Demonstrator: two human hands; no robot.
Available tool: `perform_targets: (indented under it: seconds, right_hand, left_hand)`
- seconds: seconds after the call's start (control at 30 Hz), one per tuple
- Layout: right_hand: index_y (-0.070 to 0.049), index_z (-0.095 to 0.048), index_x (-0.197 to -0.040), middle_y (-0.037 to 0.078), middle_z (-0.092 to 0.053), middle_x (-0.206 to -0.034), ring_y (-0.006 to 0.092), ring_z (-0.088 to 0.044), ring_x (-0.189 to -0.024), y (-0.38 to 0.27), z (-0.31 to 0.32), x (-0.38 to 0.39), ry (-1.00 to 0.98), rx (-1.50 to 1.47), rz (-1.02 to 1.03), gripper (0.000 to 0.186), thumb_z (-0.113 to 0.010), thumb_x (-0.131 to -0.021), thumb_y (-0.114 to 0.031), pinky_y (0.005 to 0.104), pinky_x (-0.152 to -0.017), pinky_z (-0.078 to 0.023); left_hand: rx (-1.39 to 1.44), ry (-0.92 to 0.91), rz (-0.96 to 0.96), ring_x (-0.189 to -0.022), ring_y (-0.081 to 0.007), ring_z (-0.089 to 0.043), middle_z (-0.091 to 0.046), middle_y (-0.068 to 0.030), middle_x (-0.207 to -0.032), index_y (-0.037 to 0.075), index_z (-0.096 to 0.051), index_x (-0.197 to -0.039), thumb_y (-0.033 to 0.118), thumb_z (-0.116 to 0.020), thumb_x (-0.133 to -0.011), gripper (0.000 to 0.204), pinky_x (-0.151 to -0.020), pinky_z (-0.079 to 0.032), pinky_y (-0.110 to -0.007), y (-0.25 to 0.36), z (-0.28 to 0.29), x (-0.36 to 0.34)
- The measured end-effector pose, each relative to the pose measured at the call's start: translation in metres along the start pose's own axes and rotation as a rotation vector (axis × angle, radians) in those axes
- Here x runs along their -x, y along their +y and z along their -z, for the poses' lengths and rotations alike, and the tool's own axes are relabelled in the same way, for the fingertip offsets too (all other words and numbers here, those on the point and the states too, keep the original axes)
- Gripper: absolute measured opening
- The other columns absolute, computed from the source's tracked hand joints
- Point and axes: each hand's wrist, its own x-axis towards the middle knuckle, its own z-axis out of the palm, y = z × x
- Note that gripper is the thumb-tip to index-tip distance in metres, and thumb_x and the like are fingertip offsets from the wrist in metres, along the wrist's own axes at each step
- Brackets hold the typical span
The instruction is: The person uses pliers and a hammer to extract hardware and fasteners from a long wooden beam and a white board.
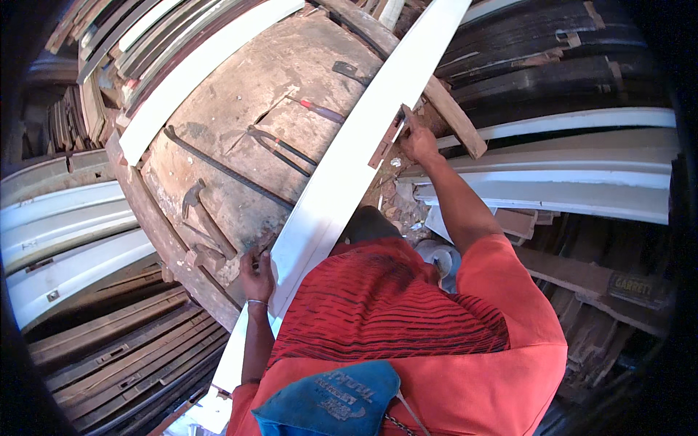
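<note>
A long white board [356, 174] lies aslant over the workbench, running from the upper right to the lower left. On its right edge is a bare reddish-brown patch [379, 154] with a cut-out. My right hand [419, 142] is closed at that edge, its fingertips against the board just above the patch. Beside the board's left edge, my left hand [258, 276] has thumb and fingers apart, with the thumb close to the board. Left of the board lie a hammer [207, 218], a dark metal bar [229, 171], pincers [280, 149] and a red-handled screwdriver [320, 110].
The worn wooden workbench [218, 109] carries another white board [196, 76] along its far left. Stacks of dark boards [538, 83] and white boards [567, 190] fill the right side. More timber [123, 349] is piled at lower left. A white bucket [438, 256] stands by my body.
</note>
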Motion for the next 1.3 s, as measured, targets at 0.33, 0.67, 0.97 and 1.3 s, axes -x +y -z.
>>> perform_targets:
  seconds: [0.33, 0.67, 0.97, 1.3]
  right_hand:
    - [0.0, -0.059, -0.131, 0.02, -0.072, -0.106, 0.034, -0.069, -0.096, 0.032, -0.014, -0.021, 0.239, -0.291, 0.336, 0.045, -0.062, -0.088, -0.011, 0.043, -0.087, -0.054]
    - [-0.012, -0.054, -0.138, 0.009, -0.064, -0.126, 0.0282, -0.059, -0.112, -0.045, -0.072, 0.096, -0.529, -1.579, -0.525, 0.068, -0.06, -0.092, -0.062, 0.044, -0.099, -0.046]
    - [-0.006, -0.057, -0.131, 0.011, -0.066, -0.124, 0.0289, -0.063, -0.113, -0.091, -0.049, 0.094, -0.94, -1.889, -0.535, 0.048, -0.065, -0.096, -0.038, 0.0446, -0.104, -0.048]
    - [-0.006, -0.058, -0.125, 0.012, -0.063, -0.114, 0.0299, -0.059, -0.112, -0.151, -0.002, 0.071, -0.875, -1.562, -0.572, 0.043, -0.069, -0.092, -0.032, 0.0494, -0.101, -0.047]
  left_hand:
    - [0.114, -0.082, 0.217, -0.098, -0.0315, -0.069, -0.07, -0.0171, -0.108, 0.002, -0.068, -0.115, 0.025, -0.072, -0.091, 0.033, -0.088, -0.054, -0.041, -0.005, -0.001, -0.005]
    - [-0.158, 0.203, -0.047, -0.139, -0.0456, -0.036, -0.039, -0.0263, -0.147, 0.009, -0.047, -0.145, 0.032, -0.086, -0.07, 0.088, -0.113, -0.031, -0.058, -0.015, 0.018, 0.137]
    - [-0.618, 0.137, 0.061, -0.144, -0.045, -0.029, -0.036, -0.0236, -0.152, 0.014, -0.044, -0.148, 0.035, -0.089, -0.062, 0.099, -0.117, -0.02, -0.062, 0.044, -0.006, 0.129]
    - [-0.55, -0.107, 0.092, -0.105, -0.0409, -0.066, -0.066, -0.0214, -0.119, 0.01, -0.061, -0.131, 0.023, -0.086, -0.067, 0.07, -0.092, -0.055, -0.047, 0.05, 0.069, 0.072]
